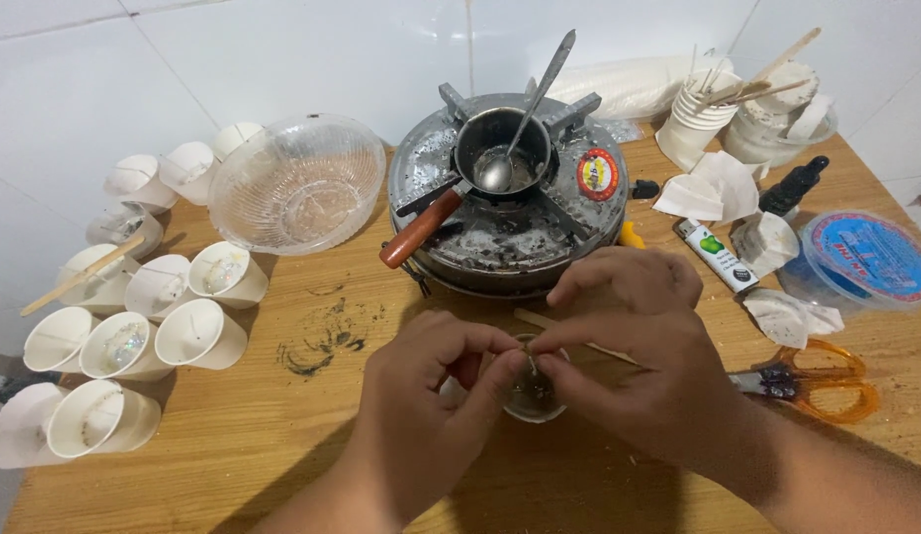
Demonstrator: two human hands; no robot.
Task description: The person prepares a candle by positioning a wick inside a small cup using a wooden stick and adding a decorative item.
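Both hands over small cup (533, 396) on table (282, 455), front of stove (508, 198). Left hand (426, 396), right hand (629, 346) pinch wick (531, 364), centring it; stick (569, 338) across rim steadies it.

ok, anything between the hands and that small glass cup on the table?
Nothing visible. Both hands, left and right, meet right over the cup, fingertips pinching a thin wick above its mouth. A wooden stick lies just behind, not blocking.
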